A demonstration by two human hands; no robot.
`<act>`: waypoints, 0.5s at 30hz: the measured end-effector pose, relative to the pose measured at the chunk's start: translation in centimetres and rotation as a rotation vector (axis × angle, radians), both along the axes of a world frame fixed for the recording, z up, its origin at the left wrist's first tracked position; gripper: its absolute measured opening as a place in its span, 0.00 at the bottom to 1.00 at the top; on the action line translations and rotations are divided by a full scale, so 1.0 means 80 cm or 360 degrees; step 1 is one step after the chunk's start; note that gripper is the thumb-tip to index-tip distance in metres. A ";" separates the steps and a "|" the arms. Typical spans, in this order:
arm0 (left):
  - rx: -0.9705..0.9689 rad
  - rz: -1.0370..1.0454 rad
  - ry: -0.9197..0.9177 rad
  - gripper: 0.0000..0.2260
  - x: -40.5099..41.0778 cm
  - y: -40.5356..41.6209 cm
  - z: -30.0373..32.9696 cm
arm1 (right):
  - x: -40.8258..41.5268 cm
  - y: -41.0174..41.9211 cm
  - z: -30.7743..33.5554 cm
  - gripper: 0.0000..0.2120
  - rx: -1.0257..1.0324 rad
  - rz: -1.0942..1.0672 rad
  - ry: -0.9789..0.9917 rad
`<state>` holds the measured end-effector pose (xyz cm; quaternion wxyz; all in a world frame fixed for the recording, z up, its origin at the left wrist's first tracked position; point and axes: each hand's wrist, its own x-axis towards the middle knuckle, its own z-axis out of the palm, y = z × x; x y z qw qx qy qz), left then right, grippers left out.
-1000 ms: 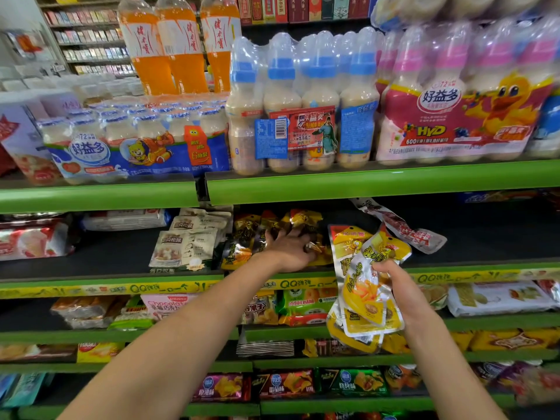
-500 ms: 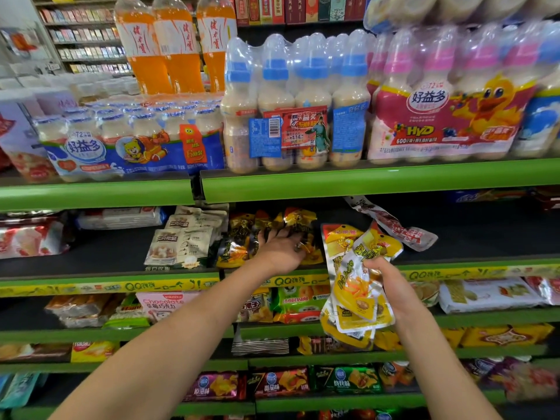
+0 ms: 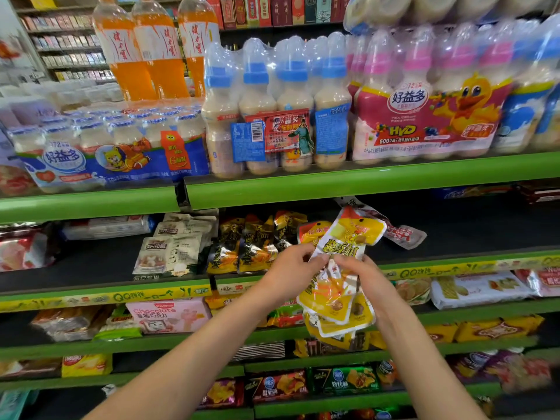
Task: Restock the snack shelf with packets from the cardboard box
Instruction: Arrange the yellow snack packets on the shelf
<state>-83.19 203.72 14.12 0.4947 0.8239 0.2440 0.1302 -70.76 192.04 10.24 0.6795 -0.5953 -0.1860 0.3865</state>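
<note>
Green shop shelves (image 3: 363,183) stocked with drinks and snacks. Left hand (image 3: 291,271) and right hand (image 3: 366,277) both pinch a bunch of yellow packets (image 3: 339,286).

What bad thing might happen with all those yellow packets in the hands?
The right hand grips a loose bunch of yellow packets while the left hand pinches the top one, so lower packets might slip and fall. Placing it may also knock over the dark packets standing on the shelf.
</note>
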 end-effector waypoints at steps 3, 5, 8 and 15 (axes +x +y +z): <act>-0.0263 0.0070 -0.0144 0.13 -0.008 -0.002 -0.005 | 0.010 -0.008 -0.004 0.24 0.0119 0.0102 0.0063; -0.0499 0.0146 -0.0229 0.11 -0.011 -0.002 -0.006 | 0.016 -0.014 -0.006 0.26 0.0159 0.0122 0.0128; -0.0622 0.0237 -0.0285 0.12 -0.015 -0.001 -0.013 | 0.023 -0.015 -0.010 0.32 0.0103 0.0087 0.0064; -0.0885 0.0455 -0.0395 0.07 -0.023 0.003 -0.038 | 0.030 -0.013 -0.010 0.31 -0.0204 -0.0025 -0.0318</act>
